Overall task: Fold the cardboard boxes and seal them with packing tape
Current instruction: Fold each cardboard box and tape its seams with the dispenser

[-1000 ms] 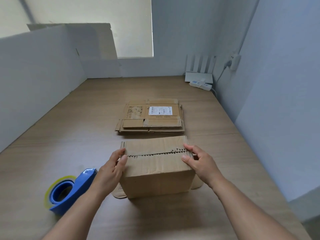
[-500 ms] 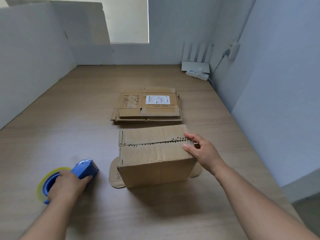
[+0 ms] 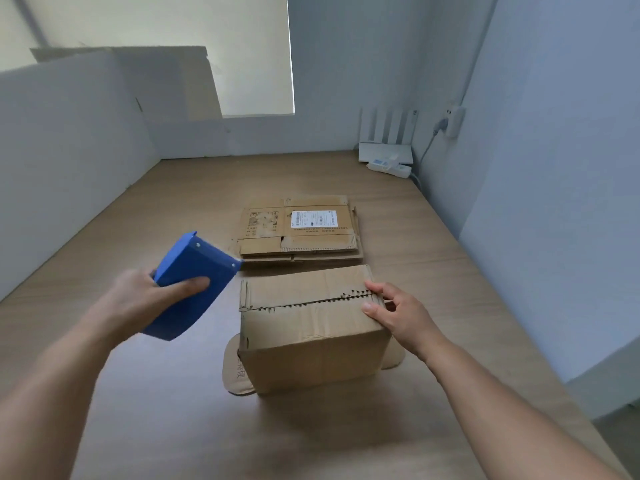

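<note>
White label (image 3: 313,218) on flattened cardboard (image 3: 263,245) (print too small to read).

box (image 3: 311,327): upright, flaps closed | flat boxes (image 3: 301,237): stacked behind | tape dispenser (image 3: 188,271): blue, aloft

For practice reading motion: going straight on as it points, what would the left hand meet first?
Probably the left top edge of the cardboard box; the left hand, holding the tape dispenser, looks raised, so depth is uncertain.

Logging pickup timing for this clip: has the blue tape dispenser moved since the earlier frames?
Yes. The left hand has lifted the tape dispenser off the table, up and right toward the folded box.
</note>
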`<state>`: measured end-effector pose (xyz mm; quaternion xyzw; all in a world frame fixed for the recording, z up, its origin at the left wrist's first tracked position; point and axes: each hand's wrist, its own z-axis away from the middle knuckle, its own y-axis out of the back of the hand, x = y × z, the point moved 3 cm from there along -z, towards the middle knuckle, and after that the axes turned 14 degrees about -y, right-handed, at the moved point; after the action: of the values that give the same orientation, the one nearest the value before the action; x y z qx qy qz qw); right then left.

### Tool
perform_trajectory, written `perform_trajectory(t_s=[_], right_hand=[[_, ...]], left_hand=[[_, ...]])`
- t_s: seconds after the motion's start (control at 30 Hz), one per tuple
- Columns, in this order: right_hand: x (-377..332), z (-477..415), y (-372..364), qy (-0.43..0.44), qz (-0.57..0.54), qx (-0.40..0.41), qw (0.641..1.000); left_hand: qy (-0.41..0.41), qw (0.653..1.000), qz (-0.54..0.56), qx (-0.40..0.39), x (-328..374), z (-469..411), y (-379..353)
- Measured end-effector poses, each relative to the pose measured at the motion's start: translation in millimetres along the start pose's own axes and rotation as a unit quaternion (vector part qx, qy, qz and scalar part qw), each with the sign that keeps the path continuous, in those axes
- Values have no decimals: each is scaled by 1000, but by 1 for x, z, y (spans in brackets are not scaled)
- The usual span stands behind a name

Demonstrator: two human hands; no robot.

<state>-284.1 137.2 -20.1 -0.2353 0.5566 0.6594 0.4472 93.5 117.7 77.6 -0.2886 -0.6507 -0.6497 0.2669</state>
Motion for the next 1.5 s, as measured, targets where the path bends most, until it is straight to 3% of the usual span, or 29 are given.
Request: perform_trajectory(t_s=[0.13,0.23,0.3,0.43,0.53,0.6,0.7,0.77,0.87,1.03,1.27,1.5], right_hand=[[0,2,1,3,0,-2,1000],[2,1,2,2,16,6,1000],[3,0,2,3,37,10,999],[-3,0,5,8,86,15,996],[-22,5,9,38,171,76,982],[-41,14,7,85,123,104,983],[-64,25,-7,96,-62,-38,993],[-70,29,-18,79,-95,-152,981],[-71,28,-26,69,-113,-207,969],[-71,21,-28,50,-132,-195,971],[-72,20,-25,85,-166,-146,972],[-62,20,-23,37,-186,-5,982]], left_hand=[[-97,983,-101,-122,81,-10,-27],[-119,954,-152,-231,93,-13,-65],[-134,941,-172,-258,86,-13,-83],[-159,943,-156,-247,71,-13,-88],[-151,952,-123,-236,66,-9,-85],[-151,953,-122,-233,66,-7,-85],[-152,950,-135,-237,68,-5,-87],[-152,950,-130,-240,69,-5,-87],[-152,953,-117,-236,68,-3,-85],[-157,952,-113,-239,68,0,-85],[-133,954,-98,-248,71,-2,-83],[-109,951,-123,-263,87,-23,-72]])
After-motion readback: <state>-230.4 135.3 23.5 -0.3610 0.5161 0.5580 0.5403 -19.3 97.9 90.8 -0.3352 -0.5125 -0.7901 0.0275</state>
